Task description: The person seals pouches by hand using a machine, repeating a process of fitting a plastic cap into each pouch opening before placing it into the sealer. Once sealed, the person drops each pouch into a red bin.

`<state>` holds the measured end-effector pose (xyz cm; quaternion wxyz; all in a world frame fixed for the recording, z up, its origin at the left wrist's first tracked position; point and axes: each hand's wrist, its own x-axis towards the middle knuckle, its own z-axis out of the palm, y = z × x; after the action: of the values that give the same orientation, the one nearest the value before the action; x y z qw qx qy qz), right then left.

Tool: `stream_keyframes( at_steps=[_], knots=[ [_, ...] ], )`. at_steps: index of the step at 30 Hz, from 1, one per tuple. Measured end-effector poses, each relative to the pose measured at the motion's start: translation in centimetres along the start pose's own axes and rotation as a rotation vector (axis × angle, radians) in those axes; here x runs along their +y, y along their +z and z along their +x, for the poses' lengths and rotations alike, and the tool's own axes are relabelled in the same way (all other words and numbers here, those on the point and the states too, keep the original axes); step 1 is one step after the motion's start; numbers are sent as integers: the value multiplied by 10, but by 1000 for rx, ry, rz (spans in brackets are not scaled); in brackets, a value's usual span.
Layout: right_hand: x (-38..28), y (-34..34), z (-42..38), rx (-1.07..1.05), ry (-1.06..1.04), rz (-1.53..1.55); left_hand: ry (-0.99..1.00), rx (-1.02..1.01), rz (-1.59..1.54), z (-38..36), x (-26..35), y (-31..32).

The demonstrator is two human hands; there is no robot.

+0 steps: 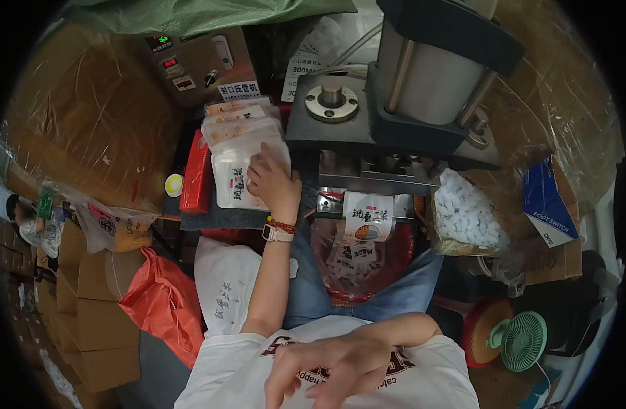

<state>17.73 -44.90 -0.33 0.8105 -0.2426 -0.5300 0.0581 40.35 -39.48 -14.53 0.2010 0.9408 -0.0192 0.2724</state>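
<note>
My left hand (275,183), with a watch and a beaded bracelet on its wrist, lies with fingers spread on the front white printed pouch (232,178) of a fanned stack. Close to my chest, my right hand (330,365) hangs in the air, slightly blurred, its fingers apart and nothing visible in them. Another printed pouch (369,218) sits upright at the metal edge of the press machine (367,167), with its spout end out of sight. Below it, a red basin (398,262) lined with clear plastic holds several pouches.
A red box (195,174) stands left of the stack, beside a yellow-and-white round item (174,185). Right of the machine are a carton of small white parts (466,215) and a blue-and-white box (551,201). A green fan (524,341) stands lower right; a red bag (164,303) lies lower left.
</note>
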Motion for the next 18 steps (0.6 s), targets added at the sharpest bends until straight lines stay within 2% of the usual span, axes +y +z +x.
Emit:
stream_keyframes(
  at_steps=[1, 2, 4, 6, 7, 9, 11, 13, 15, 17, 18],
  knots=[
    [-10, -5, -3, 33, 121, -189, -13, 3, 4, 1, -4, -4],
    [-13, -7, -16, 29, 128, -181, 8, -21, -102, 1, -7, -9],
    [-9, -13, -52, 200, 372, -323, 33, -38, -205, 5, -16, -14],
    [-12, -12, -85, 333, 457, -468, 38, -6, -453, 5, -28, -19],
    [-13, -10, -100, 332, 459, -462, 34, -5, -448, 6, -33, -24],
    [-15, -5, -124, 579, 559, -535, -117, -79, -670, 9, -40, -39],
    [-16, 2, -138, 652, 583, -554, -299, -329, -526, 21, -57, -77],
    [-21, 3, -147, 733, 596, -583, -185, -71, -908, 21, -76, -121],
    [-22, 6, -154, 873, 576, -541, -180, -21, -1166, 28, -91, -167],
    [-26, 3, -150, 922, 588, -523, -137, 45, -1303, 35, -89, -180],
    [-30, -2, -146, 961, 597, -515, -86, 1, -1231, 39, -100, -165]
  ],
)
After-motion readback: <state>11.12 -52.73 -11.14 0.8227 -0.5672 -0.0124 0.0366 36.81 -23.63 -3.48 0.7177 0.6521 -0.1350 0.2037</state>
